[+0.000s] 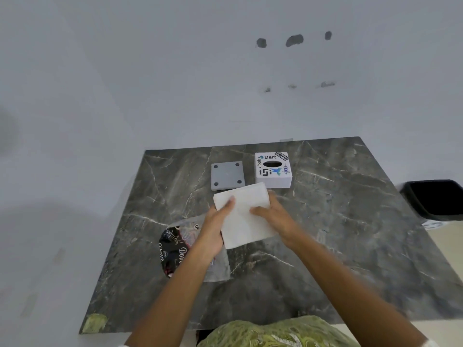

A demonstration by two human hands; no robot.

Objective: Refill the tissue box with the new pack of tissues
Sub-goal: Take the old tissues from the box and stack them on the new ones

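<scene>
A white stack of tissues (244, 216) is held above the middle of the dark marble table (350, 234) by both hands. My left hand (213, 229) grips its left edge with the thumb on top. My right hand (274, 216) grips its right side. Behind the stack stands the white tissue box (273, 170), covered in stickers, its oval slot facing up. To the left of the box lies its grey base plate (227, 175) with a pad at each corner. The empty plastic tissue wrapper (175, 246), black and clear, lies under my left forearm.
A black bin (436, 199) stands off the table's right edge. A white wall with several dark marks rises right behind the table. Green patterned clothing (275, 333) shows at the near edge.
</scene>
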